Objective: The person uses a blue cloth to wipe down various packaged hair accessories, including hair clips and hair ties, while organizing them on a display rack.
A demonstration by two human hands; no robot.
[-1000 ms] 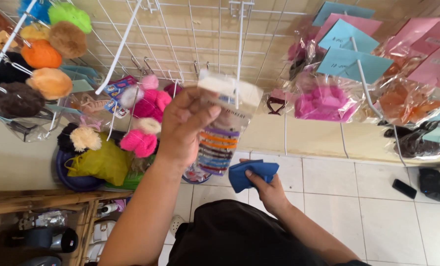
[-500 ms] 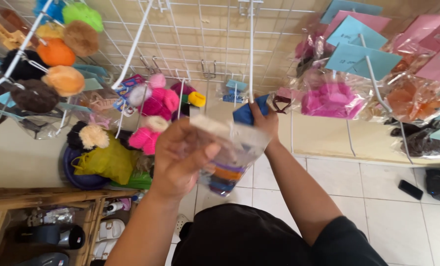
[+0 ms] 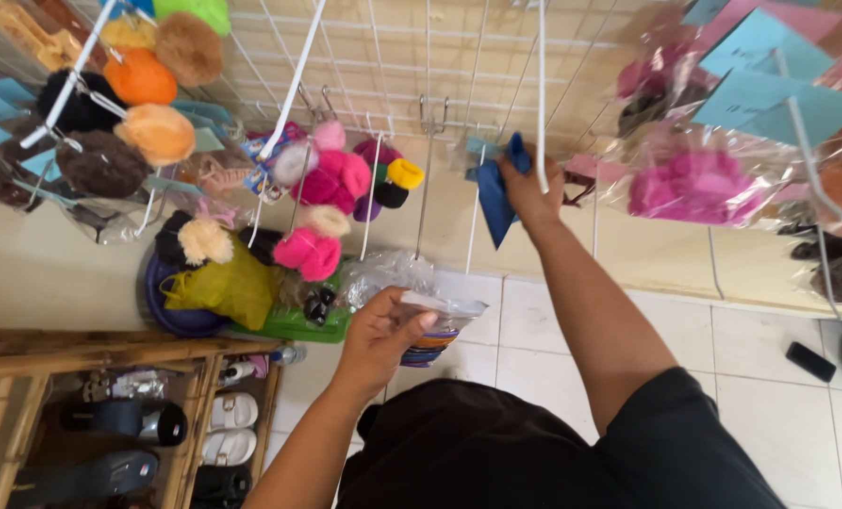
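Fingers of the right hand (image 3: 527,188) are curled tight around a dark blue cloth (image 3: 495,200), holding it up against the white wire grid (image 3: 383,85) on the wall, close to the bare metal hooks (image 3: 432,121) that stick out of that grid. The cloth hangs down from the fist in a folded point. Lower than the grid and nearer the body, the left hand (image 3: 383,330) grips a clear plastic bag (image 3: 437,325) by its top edge, thumb over the rim and fingers closed beneath it; a stack of coloured bands shows through the bottom of the bag. Left of the cloth on the same grid hang pink, yellow and black fluffy pompoms (image 3: 331,179), and further left along it are orange, brown and black ones (image 3: 138,104). To the right of the grid, pink fluffy items in clear wrappers (image 3: 694,184) hang under light blue cards (image 3: 770,90). Below the grid's left part stands a wooden shoe rack (image 3: 110,396) with white sandals and dark shoes on it, and a small black object (image 3: 810,361) lies on the pale floor tiles far off to the right.
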